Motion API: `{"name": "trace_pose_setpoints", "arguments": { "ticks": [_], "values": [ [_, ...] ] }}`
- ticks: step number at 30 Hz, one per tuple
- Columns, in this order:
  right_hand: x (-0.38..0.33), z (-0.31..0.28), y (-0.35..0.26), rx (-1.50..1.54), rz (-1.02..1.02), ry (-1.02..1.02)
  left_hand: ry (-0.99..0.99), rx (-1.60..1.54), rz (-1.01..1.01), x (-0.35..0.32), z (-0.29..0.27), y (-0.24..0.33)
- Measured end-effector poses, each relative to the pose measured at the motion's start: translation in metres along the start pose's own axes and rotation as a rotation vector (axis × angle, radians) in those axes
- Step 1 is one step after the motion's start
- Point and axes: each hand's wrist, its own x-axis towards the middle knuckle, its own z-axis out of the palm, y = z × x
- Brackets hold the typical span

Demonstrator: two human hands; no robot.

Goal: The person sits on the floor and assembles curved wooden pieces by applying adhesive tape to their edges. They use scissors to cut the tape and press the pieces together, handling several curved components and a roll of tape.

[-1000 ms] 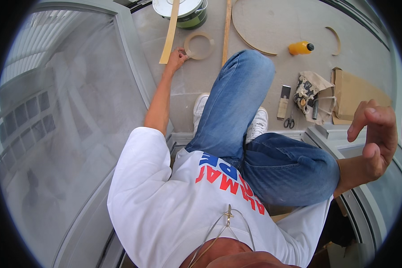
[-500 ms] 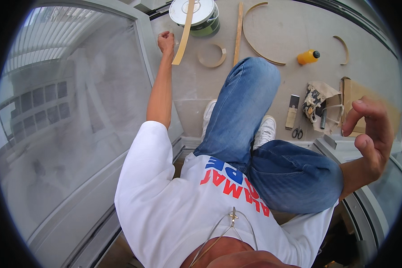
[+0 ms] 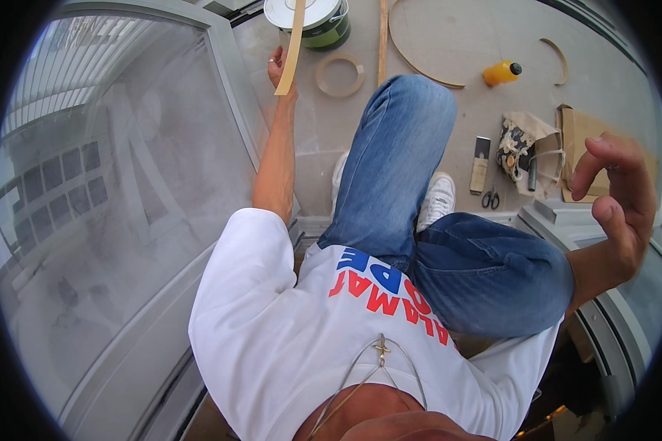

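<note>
Thin, flat, tan strip [image 3: 290,59] lies across the white lid of a round, dark-green bucket [image 3: 328,33], which seems to prop it off the grey floor [image 3: 434,140]; its near end overhangs freely, covering part of the left hand [image 3: 277,67]. Whether that grip is clamped on the strip or merely passes beneath it, I cannot tell. The right hand [image 3: 616,198] hangs raised beside the bent, denim-clad knee [image 3: 493,279], fingers curled, thumb apart, nothing between. The left hand has a narrow gap, bounded by the grey-framed glass panel [image 3: 228,81] leftward; a flat beige ring [image 3: 340,93] lies just right. More floor spreads toward the yellow, black-capped bottle [image 3: 499,73].
</note>
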Motion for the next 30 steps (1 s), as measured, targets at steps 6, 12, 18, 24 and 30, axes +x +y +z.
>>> {"name": "trace_pose_setpoints", "arguments": {
  "ticks": [6, 12, 18, 24, 30],
  "values": [
    [0.010, 0.001, -0.008, -0.036, 0.009, -0.074, -0.462, 0.871, 0.450, -0.100, 0.035, -0.042],
    [0.007, -0.005, -0.010, -0.012, -0.036, -0.089, -0.492, 0.951, 0.511, -0.100, 0.045, -0.034],
    [0.029, -0.009, 0.021, 0.144, -0.069, -0.254, -0.497, 0.255, 0.257, -0.090, 0.046, 0.014],
    [0.067, 0.010, 0.085, 0.158, -0.069, -0.263, -0.837, -0.315, 0.265, -0.132, 0.077, 0.187],
    [0.071, -0.002, 0.096, 0.145, -0.127, 0.107, -0.704, -0.009, 0.927, -0.157, 0.135, 0.318]
  ]
}}
